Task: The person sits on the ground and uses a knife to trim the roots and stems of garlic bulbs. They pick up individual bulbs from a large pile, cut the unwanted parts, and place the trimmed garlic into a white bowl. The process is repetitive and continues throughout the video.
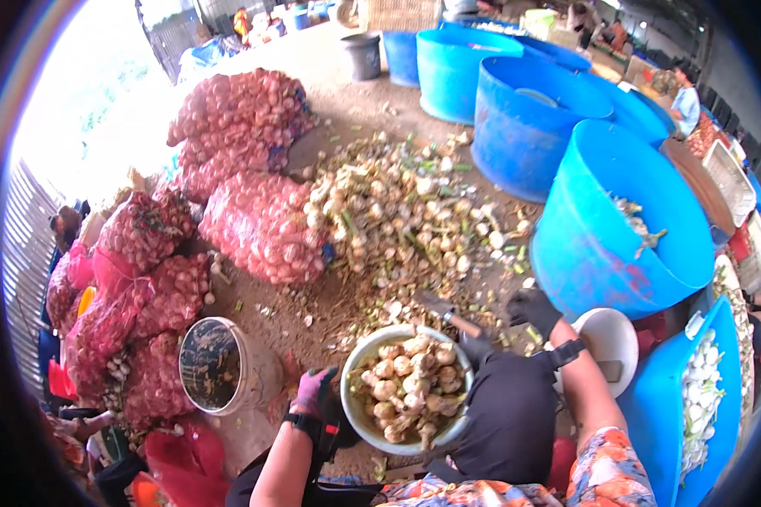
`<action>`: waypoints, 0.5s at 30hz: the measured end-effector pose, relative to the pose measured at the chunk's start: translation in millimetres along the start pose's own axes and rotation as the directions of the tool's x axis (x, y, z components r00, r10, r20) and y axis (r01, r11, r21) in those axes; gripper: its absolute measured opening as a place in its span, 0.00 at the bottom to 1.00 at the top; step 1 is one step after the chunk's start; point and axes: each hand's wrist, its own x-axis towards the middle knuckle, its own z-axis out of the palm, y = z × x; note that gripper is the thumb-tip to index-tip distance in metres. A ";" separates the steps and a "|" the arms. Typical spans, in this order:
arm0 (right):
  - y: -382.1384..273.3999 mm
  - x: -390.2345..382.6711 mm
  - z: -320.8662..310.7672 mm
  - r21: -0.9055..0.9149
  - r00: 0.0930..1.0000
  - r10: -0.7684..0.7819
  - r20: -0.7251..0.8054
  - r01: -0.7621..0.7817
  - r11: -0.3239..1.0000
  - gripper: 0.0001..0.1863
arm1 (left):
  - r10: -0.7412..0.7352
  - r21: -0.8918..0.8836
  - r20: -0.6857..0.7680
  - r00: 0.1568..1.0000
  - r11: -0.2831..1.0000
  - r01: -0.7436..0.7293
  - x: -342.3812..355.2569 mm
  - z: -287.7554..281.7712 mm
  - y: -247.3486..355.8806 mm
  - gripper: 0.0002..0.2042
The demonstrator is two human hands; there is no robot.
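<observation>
A round, pale-rimmed basin (pixel 358 355) full of garlic bulbs (pixel 402 380) with dry roots stands in front of me, against my dark-covered leg. My left hand (pixel 314 390), in a pink and dark glove, is just left of the basin's rim; its fingers are partly hidden. My right hand (pixel 533 311), in a dark glove, hovers right of the basin with its fingers apart and nothing visible in them. Between the hands, a knife (pixel 448 313) with a wooden handle lies beyond the basin, its handle end by a dark shape at my knee.
Loose garlic and cut stalks (pixel 406 207) spread over the ground ahead. Pink mesh sacks (pixel 262 224) are heaped at left, near a dirty white bucket (pixel 258 372). Large blue tubs (pixel 558 245) line the right. A white bucket (pixel 626 338) and a blue bin (pixel 651 422) of white garlic are close by.
</observation>
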 end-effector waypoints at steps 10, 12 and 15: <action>74.4 2.4 5.9 -0.517 0.993 0.061 0.105 0.001 0.856 0.12 | -0.038 0.012 0.045 0.998 0.999 0.038 -37.7 49.0 -78.6 0.14; 68.7 16.7 25.4 -0.499 0.991 -0.008 0.137 0.076 0.863 0.12 | -0.089 0.104 -0.013 0.996 0.991 0.090 -43.2 30.2 -95.4 0.15; 69.4 30.1 18.0 -0.479 0.992 -0.041 0.117 0.093 0.873 0.12 | -0.172 0.211 -0.029 0.985 0.962 0.174 -27.9 31.1 -121.5 0.17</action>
